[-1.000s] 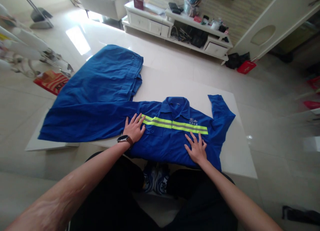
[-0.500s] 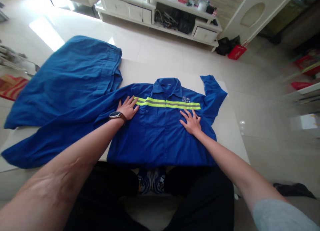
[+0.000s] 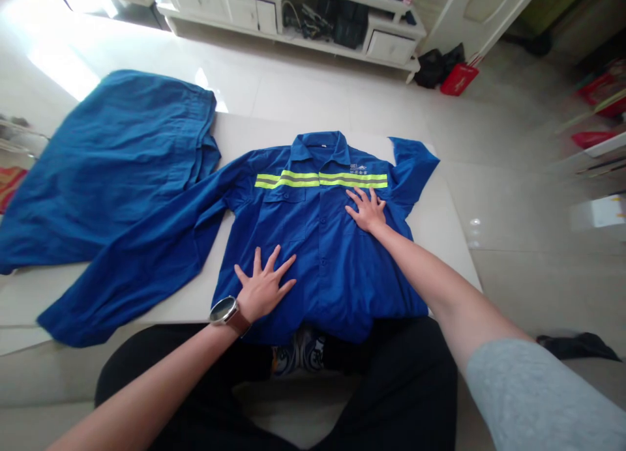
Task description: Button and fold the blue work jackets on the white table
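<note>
A blue work shirt with a yellow-green reflective stripe across its chest lies front side up, collar away from me. Its left-side sleeve stretches out toward the lower left; the right-side sleeve is bent upward. My left hand, with a watch on the wrist, lies flat with fingers spread on the lower left part of the shirt. Fingers apart, my right hand rests on the chest just below the stripe. The shirt's bottom edge hangs over the near table edge.
The white table carries another blue garment at the left, partly beside the long sleeve. Beyond it stand a white cabinet and a red bag on the floor. My knees are at the near edge.
My left hand has moved from the stripe's left end down to the shirt's lower left part. The long sleeve's cuff now lies further right. My right hand stays on the chest.
</note>
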Tool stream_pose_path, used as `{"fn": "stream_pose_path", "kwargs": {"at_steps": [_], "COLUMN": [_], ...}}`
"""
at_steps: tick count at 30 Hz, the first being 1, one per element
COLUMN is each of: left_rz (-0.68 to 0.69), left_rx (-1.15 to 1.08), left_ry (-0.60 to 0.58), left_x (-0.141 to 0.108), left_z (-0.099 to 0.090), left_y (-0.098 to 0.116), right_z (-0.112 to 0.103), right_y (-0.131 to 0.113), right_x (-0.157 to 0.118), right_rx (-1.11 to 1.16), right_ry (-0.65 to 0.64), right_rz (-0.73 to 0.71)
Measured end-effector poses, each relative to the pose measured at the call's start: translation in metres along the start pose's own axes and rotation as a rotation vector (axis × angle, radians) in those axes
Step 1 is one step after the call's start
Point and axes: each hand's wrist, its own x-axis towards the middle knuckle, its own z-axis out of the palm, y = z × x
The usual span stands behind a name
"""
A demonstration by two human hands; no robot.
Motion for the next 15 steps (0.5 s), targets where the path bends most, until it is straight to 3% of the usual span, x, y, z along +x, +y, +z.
{"fn": "stream_pose_path", "kwargs": {"at_steps": [2, 4, 7, 9, 11, 12, 15], "left_rz": [-0.002, -0.004, -0.009, 0.012, -0.04, -0.129, -0.585], "left_rx": [0.015, 0.024, 0.006, -0.011, -0.022, -0.025, -0.027], "left_ry": [0.017, 0.02, -0.063, -0.032, 0.118, 0.209, 0.39], "left_x": [0.004, 0.026, 0.062, 0.073, 0.066, 0.057, 0.004], "left_z": [0.012, 0.005, -0.031, -0.063, -0.094, -0.107, -0.128], "left_y": [-0.011, -0.02, -0.019, -0.018, -0.028, -0.041, -0.107], "right_z": [-0.007, -0.022, -0.052, -0.073, -0.089, -0.093, -0.093], "right_y": [0.002, -0.004, -0.038, -0.072, -0.102, -0.11, -0.094], "right_x": [0.013, 0.031, 0.051, 0.041, 0.006, -0.021, -0.123], "right_rx": [-0.011, -0.074, -0.16, -0.099, 0.006, 0.038, 0.049], "right_ry": [-0.031, -0.09, -0.127, -0.079, 0.009, 0.066, 0.177], "right_rz": [-0.015, -0.034, -0.044, -0.039, -0.096, -0.163, -0.311]}}
